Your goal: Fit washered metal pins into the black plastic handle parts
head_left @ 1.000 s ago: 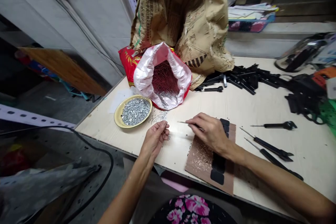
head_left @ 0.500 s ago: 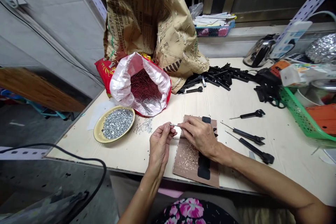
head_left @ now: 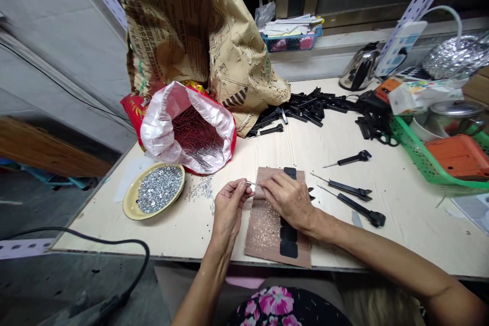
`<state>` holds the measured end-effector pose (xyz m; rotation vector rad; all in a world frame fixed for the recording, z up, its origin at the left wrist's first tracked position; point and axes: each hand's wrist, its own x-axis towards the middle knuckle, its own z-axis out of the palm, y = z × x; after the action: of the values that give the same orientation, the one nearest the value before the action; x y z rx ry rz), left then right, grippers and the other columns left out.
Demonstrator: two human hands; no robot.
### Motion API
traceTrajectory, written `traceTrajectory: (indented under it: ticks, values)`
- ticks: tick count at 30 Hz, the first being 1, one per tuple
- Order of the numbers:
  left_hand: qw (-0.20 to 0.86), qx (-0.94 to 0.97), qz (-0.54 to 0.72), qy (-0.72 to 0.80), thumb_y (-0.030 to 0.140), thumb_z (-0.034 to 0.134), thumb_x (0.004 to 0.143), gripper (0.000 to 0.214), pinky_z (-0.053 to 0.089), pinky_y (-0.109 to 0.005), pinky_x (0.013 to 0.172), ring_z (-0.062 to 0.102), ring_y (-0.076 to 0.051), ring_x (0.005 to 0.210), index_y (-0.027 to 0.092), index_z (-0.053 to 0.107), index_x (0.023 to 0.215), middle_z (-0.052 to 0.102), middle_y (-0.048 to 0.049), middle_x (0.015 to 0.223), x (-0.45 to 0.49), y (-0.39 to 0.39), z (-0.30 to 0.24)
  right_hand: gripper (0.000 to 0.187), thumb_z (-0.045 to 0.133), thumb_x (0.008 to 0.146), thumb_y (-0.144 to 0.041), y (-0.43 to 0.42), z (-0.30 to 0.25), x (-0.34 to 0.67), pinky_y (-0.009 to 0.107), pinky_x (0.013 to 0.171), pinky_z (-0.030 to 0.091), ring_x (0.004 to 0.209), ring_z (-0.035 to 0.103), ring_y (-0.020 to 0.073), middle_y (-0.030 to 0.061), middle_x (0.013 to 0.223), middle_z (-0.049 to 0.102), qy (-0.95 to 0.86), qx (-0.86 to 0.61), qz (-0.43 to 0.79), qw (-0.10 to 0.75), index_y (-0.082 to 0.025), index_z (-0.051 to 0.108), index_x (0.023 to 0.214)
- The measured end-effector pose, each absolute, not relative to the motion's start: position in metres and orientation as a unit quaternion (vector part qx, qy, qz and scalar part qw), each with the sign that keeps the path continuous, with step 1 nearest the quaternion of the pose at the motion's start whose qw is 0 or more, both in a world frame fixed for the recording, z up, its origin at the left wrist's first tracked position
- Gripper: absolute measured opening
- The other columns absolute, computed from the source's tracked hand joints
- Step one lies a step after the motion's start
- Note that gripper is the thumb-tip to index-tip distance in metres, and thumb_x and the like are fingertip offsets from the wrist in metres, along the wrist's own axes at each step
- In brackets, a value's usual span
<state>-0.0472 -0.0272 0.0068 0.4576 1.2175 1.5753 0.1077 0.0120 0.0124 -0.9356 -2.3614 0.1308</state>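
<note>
Between my two hands runs a thin metal rod (head_left: 252,184), held about level. My left hand (head_left: 229,206) pinches its left end with thumb and fingertips; any small part there is hidden. My right hand (head_left: 287,197) is closed on its other end and rests over a brown board (head_left: 263,234) with black rounded patches (head_left: 288,249). Dark prongs (head_left: 311,193) show just beyond the right hand. To the left, a yellow bowl (head_left: 132,209) is full of small silvery washers (head_left: 160,188). Several loose washers (head_left: 202,187) lie between bowl and left hand.
Black-handled tools with thin metal shafts (head_left: 349,189) lie at right. Behind stand an open bag (head_left: 153,132) of thin metal rods and a large paper sack (head_left: 237,61). A heap of black parts (head_left: 309,107), a kettle (head_left: 359,66) and a green basket (head_left: 405,142) are farther back.
The camera view has shifted, so the table's things appear farther left. Both hands keep the same grip on the metal rod, with little visible movement.
</note>
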Motion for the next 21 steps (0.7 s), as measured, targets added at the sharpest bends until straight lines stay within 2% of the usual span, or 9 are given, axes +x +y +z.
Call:
traceTrajectory:
  ticks: [5, 10, 12, 18, 21]
  values:
    - [0.52, 0.182, 0.656, 0.516, 0.024, 0.082, 0.057, 0.031, 0.05, -0.022, 0.064, 0.06, -0.008, 0.058, 0.012, 0.065, 0.079, 0.065, 0.0008, 0.065, -0.042, -0.024, 0.003, 0.018, 0.045, 0.093, -0.022, 0.012, 0.008, 0.112, 0.027, 0.06, 0.04, 0.081, 0.057, 0.0167, 0.0048, 0.086, 0.063, -0.875, -0.377, 0.079, 0.292, -0.019, 0.063, 0.093]
    - [0.505, 0.206, 0.659, 0.518, 0.025, 0.08, 0.059, 0.029, 0.049, -0.022, 0.066, 0.06, -0.008, 0.058, 0.012, 0.064, 0.08, 0.065, 0.0005, 0.065, -0.035, -0.021, 0.002, 0.015, 0.049, 0.091, -0.022, 0.014, 0.007, 0.116, 0.024, 0.065, 0.043, 0.08, 0.059, 0.0141, 0.0029, 0.09, 0.063, -0.845, -0.407, 0.186, 0.292, -0.02, 0.063, 0.096]
    - [0.513, 0.208, 0.655, 0.514, 0.027, 0.08, 0.059, 0.03, 0.049, -0.023, 0.066, 0.06, -0.008, 0.058, 0.012, 0.064, 0.079, 0.065, 0.0007, 0.064, -0.032, -0.02, -0.001, 0.014, 0.05, 0.091, -0.022, 0.015, 0.004, 0.117, 0.024, 0.067, 0.044, 0.082, 0.059, 0.0147, 0.0033, 0.09, 0.063, -0.839, -0.414, 0.192, 0.296, -0.019, 0.063, 0.096]
    - [0.408, 0.315, 0.618, 0.594, 0.034, 0.071, 0.072, 0.025, 0.048, -0.027, 0.075, 0.062, -0.012, 0.068, 0.013, 0.066, 0.085, 0.067, -0.0016, 0.072, -0.02, -0.022, -0.011, 0.014, 0.05, 0.09, -0.021, 0.015, 0.0, 0.125, 0.024, 0.065, 0.044, 0.079, 0.06, 0.0137, 0.002, 0.089, 0.063, -0.818, -0.429, 0.223, 0.311, -0.02, 0.063, 0.093]
    - [0.413, 0.345, 0.582, 0.609, 0.038, 0.066, 0.076, 0.029, 0.048, -0.027, 0.075, 0.061, -0.013, 0.071, 0.013, 0.067, 0.09, 0.066, -0.0027, 0.076, -0.014, -0.025, -0.013, 0.014, 0.05, 0.091, -0.022, 0.017, 0.0, 0.137, 0.023, 0.064, 0.044, 0.08, 0.06, 0.0137, 0.0015, 0.091, 0.063, -0.816, -0.437, 0.228, 0.302, -0.021, 0.064, 0.096]
